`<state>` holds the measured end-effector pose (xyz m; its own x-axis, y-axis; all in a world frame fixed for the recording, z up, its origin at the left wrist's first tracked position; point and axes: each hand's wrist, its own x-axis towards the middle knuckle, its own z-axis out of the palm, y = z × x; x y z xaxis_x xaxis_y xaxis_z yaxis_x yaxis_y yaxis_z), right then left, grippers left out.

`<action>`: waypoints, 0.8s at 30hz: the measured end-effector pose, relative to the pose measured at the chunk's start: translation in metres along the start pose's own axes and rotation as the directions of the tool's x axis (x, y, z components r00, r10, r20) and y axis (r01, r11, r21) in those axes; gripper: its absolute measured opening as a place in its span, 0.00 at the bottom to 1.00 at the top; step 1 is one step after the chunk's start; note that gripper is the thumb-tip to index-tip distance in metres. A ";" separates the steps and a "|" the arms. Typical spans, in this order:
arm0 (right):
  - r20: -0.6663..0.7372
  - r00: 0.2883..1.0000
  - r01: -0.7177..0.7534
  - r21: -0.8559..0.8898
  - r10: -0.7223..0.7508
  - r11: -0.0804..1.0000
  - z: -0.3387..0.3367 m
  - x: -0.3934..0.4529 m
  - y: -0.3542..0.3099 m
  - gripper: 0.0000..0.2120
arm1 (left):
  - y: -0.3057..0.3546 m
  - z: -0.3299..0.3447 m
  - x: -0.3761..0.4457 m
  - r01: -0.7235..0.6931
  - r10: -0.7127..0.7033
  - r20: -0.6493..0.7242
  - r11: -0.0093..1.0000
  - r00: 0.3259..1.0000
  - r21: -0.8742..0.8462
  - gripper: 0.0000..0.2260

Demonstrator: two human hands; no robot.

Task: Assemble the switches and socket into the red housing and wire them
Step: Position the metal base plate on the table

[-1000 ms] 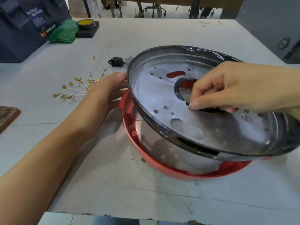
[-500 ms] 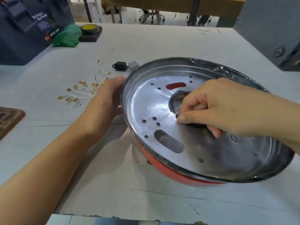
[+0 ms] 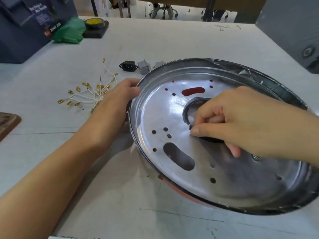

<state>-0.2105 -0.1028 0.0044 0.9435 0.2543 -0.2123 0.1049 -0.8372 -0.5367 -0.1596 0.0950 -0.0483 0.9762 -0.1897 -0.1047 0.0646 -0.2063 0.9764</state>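
Observation:
A round silver metal pan (image 3: pixel 162 111) with several holes sits inside the red housing (image 3: pixel 183 191), of which only a strip of rim shows at the front. My right hand (image 3: pixel 241 121) grips the edge of the pan's central hole, fingers curled through it. My left hand (image 3: pixel 114 104) holds the left rim of the pan and housing. Behind the pan on the table lie a black socket (image 3: pixel 128 66) and two grey switches (image 3: pixel 143 66), the second one (image 3: pixel 159 64) partly hidden by the rim. White wires with brass terminals (image 3: pixel 86 94) lie to the left.
A dark blue box (image 3: pixel 25 28), a green bag (image 3: pixel 69 32) and a black base with a yellow disc (image 3: pixel 95 25) stand at the back left. A brown wooden piece (image 3: pixel 7 122) is at the left edge. A grey case (image 3: pixel 293 31) stands back right.
The metal pan has come down from a tilted, raised position into the red housing, hiding most of the red. My left hand moved onto the rim.

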 end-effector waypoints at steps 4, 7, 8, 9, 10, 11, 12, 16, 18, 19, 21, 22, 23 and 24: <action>0.013 1.000 -0.018 0.022 0.017 1.000 -0.001 0.001 0.000 0.12 | 0.001 0.003 -0.001 -0.055 0.056 -0.026 0.997 0.998 0.045 0.20; 0.023 0.999 -0.037 0.048 0.036 0.998 -0.002 0.001 0.000 0.12 | 0.002 0.004 -0.003 -0.071 0.074 -0.037 0.995 0.997 0.076 0.24; 0.028 0.999 -0.040 0.051 0.039 0.998 -0.002 0.001 0.000 0.12 | 0.001 0.004 -0.003 -0.072 0.075 -0.035 0.994 0.997 0.082 0.24; 0.031 0.999 -0.042 0.051 0.040 0.998 -0.002 0.001 0.001 0.12 | 0.001 0.003 -0.003 -0.074 0.077 -0.032 0.994 0.997 0.085 0.24; 0.033 0.999 -0.041 0.050 0.040 0.998 -0.002 0.002 0.001 0.12 | 0.001 0.003 -0.003 -0.074 0.077 -0.030 0.993 0.997 0.088 0.24; 0.035 0.999 -0.040 0.048 0.038 0.998 -0.002 0.002 0.001 0.13 | 0.001 0.003 -0.003 -0.074 0.077 -0.031 0.993 0.997 0.093 0.24; 0.038 0.999 -0.040 0.047 0.038 0.998 -0.002 0.002 0.001 0.12 | 0.001 0.003 -0.003 -0.074 0.077 -0.031 0.993 0.997 0.095 0.24; 0.053 0.998 -0.038 0.047 0.036 0.998 -0.003 0.004 0.002 0.12 | 0.000 0.003 -0.002 -0.090 0.092 -0.019 0.992 0.996 0.089 0.23; 0.055 0.998 -0.033 0.045 0.030 0.998 -0.003 0.004 0.003 0.12 | 0.000 0.002 -0.002 -0.092 0.094 -0.014 0.992 0.996 0.081 0.24; 0.056 0.998 -0.031 0.044 0.029 0.999 -0.003 0.004 0.003 0.12 | 0.000 0.002 -0.001 -0.096 0.097 -0.010 0.992 0.995 0.080 0.23; 0.062 0.998 -0.029 0.046 0.027 0.999 -0.003 0.005 0.004 0.11 | -0.002 0.002 -0.001 -0.117 0.117 0.008 0.990 0.993 0.076 0.19; 0.062 0.998 -0.028 0.047 0.025 0.998 -0.003 0.005 0.005 0.11 | -0.003 0.001 -0.001 -0.132 0.131 0.022 0.990 0.991 0.058 0.17; 0.059 0.998 -0.026 0.047 0.023 0.999 -0.003 0.005 0.005 0.11 | -0.005 0.001 0.000 -0.147 0.146 0.037 0.989 0.989 0.022 0.15; 0.057 0.998 -0.023 0.047 0.021 0.999 -0.002 0.005 0.006 0.11 | -0.006 0.001 -0.001 -0.155 0.156 0.055 0.988 0.986 -0.019 0.15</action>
<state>-0.2049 -0.1075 0.0024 0.9261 0.2640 -0.2694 0.0678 -0.8191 -0.5696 -0.1608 0.0949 -0.0539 0.9616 -0.2718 0.0382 -0.0833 -0.1563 0.9842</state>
